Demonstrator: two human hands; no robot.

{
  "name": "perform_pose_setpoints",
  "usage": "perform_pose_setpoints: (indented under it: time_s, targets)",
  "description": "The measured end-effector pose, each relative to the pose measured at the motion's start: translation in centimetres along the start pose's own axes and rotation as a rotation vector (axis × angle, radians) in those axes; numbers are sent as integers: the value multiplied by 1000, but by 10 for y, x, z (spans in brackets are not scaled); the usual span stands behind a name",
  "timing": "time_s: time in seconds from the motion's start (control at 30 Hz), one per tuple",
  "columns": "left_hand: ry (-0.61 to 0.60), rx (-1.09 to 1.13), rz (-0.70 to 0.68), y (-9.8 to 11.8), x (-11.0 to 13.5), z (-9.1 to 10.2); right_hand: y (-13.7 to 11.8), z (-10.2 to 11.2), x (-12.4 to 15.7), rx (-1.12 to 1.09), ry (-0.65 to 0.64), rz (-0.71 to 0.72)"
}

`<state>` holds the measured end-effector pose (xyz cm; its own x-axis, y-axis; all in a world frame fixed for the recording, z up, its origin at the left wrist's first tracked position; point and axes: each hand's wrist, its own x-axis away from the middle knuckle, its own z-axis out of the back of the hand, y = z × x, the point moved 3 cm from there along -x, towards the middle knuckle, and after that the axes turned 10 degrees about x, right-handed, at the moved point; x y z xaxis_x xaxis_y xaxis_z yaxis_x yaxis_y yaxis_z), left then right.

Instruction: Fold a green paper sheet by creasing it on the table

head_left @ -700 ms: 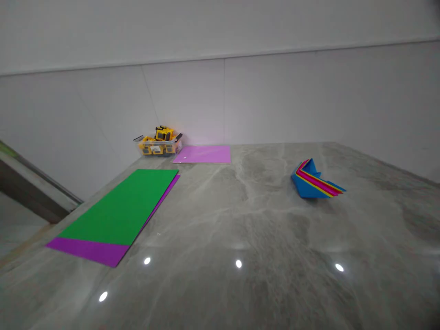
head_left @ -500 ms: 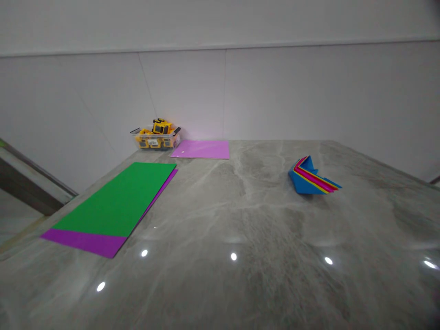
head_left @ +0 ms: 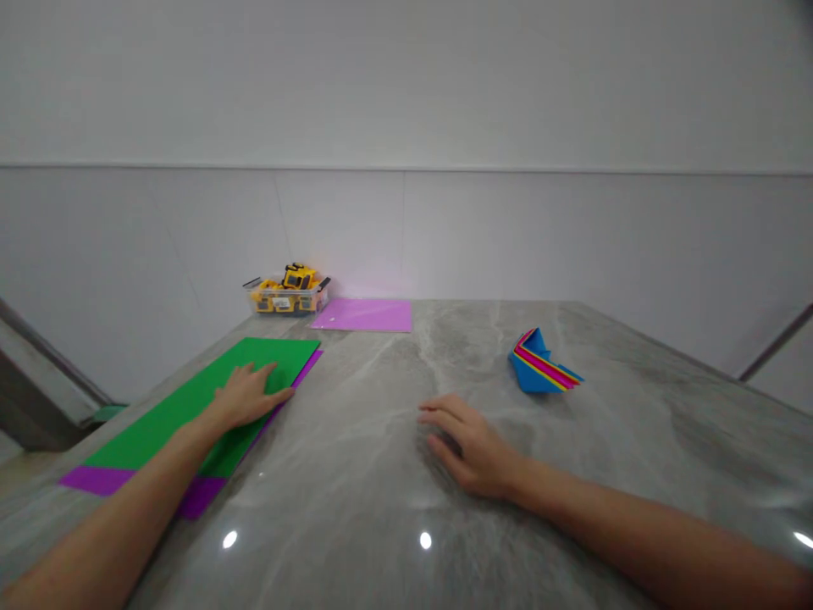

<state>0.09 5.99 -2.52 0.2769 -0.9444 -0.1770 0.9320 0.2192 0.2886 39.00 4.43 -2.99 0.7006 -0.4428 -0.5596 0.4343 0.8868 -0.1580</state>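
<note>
My left hand (head_left: pixel 247 394) lies flat, fingers stretched out, on a green paper sheet (head_left: pixel 190 402) that tops a purple sheet (head_left: pixel 95 480) at the table's left side. My right hand (head_left: pixel 467 445) rests on the bare grey marble table (head_left: pixel 394 474) near the middle, fingers loosely apart and holding nothing. A stack of folded paper boats (head_left: pixel 539 364), blue outside with red, pink and yellow edges, sits beyond my right hand, apart from it.
A lone purple sheet (head_left: pixel 365 315) lies at the table's far edge by the white wall. Beside it stands a clear plastic box with a yellow toy vehicle (head_left: pixel 289 291). The table's left edge drops off beside the green sheet.
Both arms have come into view: the left hand now lies on the green sheet, the right on the tabletop. The camera has tilted and pulled back.
</note>
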Motion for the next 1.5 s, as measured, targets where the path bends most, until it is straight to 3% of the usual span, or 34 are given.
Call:
perform_pose_setpoints:
  time_s: [0.03,0.13,0.4,0.67,0.83,0.93,1.0,1.1,1.2,1.3,1.5]
  targets:
    - [-68,-6,10,-4,-2,-8,2,-13,-1,-14,-60,-2]
    - [-149,-12,-6,-17,-2,-14,4,-29,-3,-75,-80,-64]
    - [-149,-4,-63,-14,1,10,-1,-23,-6,-177,-92,-149]
    - [-12,23,-135,-21,7,21,1,-24,-9,-262,-109,-208]
    - [-135,114,-104,-11,14,20,3,-26,-8,-283,-137,-204]
    - [-192,105,-89,-15,10,20,2,-26,-7,-278,-152,-199]
    - [-165,81,-32,-30,3,22,1,-26,-7,-278,-154,-190]
    - [-59,-63,254,-68,-9,25,1,-26,-8,-279,-166,-180]
    - [25,-141,438,-97,-13,22,1,-26,-7,-264,-176,-170]
    - [61,-158,491,-106,-10,16,1,-24,-6,-255,-172,-153]
    - [96,-197,445,-105,-7,21,0,-20,-4,-241,-170,-128]
